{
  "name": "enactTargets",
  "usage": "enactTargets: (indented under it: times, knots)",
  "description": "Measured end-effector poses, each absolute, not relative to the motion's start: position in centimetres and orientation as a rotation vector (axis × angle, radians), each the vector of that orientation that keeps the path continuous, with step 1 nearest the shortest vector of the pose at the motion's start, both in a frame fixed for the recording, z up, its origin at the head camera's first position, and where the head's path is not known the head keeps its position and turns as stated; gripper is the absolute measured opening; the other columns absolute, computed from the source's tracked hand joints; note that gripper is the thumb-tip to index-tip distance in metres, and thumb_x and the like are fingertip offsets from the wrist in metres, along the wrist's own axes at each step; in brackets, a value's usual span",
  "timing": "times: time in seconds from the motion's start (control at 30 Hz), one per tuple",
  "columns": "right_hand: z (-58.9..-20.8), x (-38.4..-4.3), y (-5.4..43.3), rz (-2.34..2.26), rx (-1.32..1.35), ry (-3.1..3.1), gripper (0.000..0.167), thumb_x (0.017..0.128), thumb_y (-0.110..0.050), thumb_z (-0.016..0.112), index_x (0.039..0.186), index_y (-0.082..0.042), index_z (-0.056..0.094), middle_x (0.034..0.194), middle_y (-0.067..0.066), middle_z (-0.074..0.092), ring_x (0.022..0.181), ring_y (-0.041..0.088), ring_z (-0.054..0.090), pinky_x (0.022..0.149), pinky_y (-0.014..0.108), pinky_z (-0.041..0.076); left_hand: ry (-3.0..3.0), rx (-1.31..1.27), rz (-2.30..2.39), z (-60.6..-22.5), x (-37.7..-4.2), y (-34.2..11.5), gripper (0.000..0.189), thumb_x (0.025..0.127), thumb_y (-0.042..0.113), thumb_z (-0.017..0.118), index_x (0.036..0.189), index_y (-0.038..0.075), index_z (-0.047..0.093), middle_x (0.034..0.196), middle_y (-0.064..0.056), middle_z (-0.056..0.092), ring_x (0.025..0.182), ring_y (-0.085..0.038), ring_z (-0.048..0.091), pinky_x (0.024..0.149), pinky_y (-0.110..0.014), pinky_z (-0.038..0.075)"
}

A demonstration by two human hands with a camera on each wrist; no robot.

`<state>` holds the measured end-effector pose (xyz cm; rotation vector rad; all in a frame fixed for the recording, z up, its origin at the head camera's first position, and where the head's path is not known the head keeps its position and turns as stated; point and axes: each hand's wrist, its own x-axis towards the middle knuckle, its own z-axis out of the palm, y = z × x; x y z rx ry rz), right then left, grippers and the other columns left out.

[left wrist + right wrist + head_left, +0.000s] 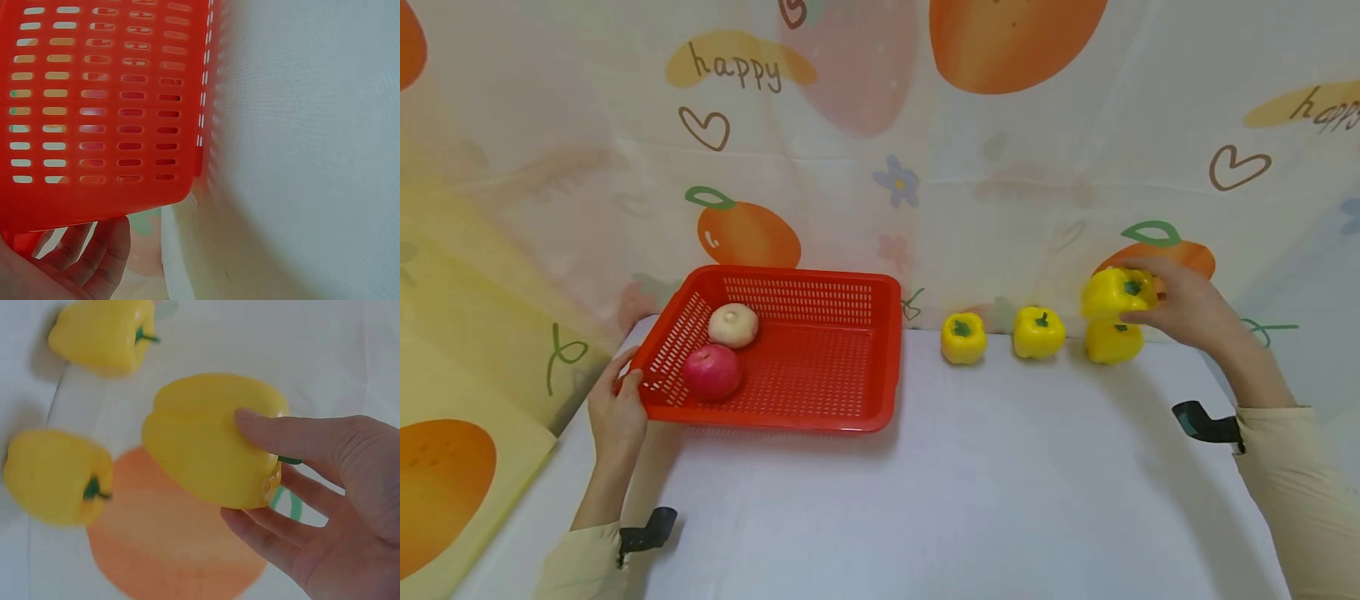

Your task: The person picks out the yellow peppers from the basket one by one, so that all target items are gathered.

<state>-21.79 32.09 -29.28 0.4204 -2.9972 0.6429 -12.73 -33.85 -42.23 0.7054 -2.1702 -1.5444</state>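
My left hand (pixel 617 412) grips the left rim of a red plastic basket (pixel 820 423) with slotted walls; in the left wrist view its fingers (pixel 112 256) curl at the rim. Inside the basket, toward its left end, lie a white mushroom-like round piece (pixel 733 325) and a pinkish-red round fruit (pixel 712 372). At the right, my right hand (pixel 1187 304) holds a yellow bell pepper (pixel 212 437) between thumb and fingers, tilted on its side. Directly below it in the head view stands another yellow bell pepper (pixel 1114 343), partly hidden by the held one.
Two more yellow bell peppers, one nearer the basket (pixel 963 338) and one beside it (pixel 1039 332), stand in the row at the table's back edge. A printed cloth (pixel 842 217) hangs behind the white table (pixel 970 492).
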Motion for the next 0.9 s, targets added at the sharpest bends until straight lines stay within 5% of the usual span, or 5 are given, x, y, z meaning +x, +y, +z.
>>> enactTargets:
  times: [0.6, 0.9]
  knots:
    - [-30.5, -21.0, 39.7, 0.536, 0.192, -3.029, 0.062, 0.08, 0.013, 0.068, 0.134, 0.018, 0.038, 0.13, 0.042, 0.032, 0.109, 0.058, 0.031, 0.089, 0.074, 0.033, -2.147, 0.702, -1.569, -42.2, -12.5, -33.9, 0.043, 0.103, 0.02, 0.039, 0.145, 0.018, 0.05, 0.127, -0.013, 0.052, 0.087, -0.003, 0.053, 0.068, -0.008, 0.046]
    - [-33.9, -22.1, 43.3, 0.568, 0.074, -3.293, 0.067, 0.082, 0.002, 0.072, 0.136, 0.017, 0.034, 0.131, 0.043, 0.028, 0.109, 0.058, 0.03, 0.093, 0.074, 0.029, -2.128, 0.693, -1.585, -42.0, -12.3, -33.8, 0.042, 0.103, 0.019, 0.041, 0.143, 0.017, 0.052, 0.121, -0.01, 0.054, 0.085, -0.003, 0.054, 0.068, -0.008, 0.046]
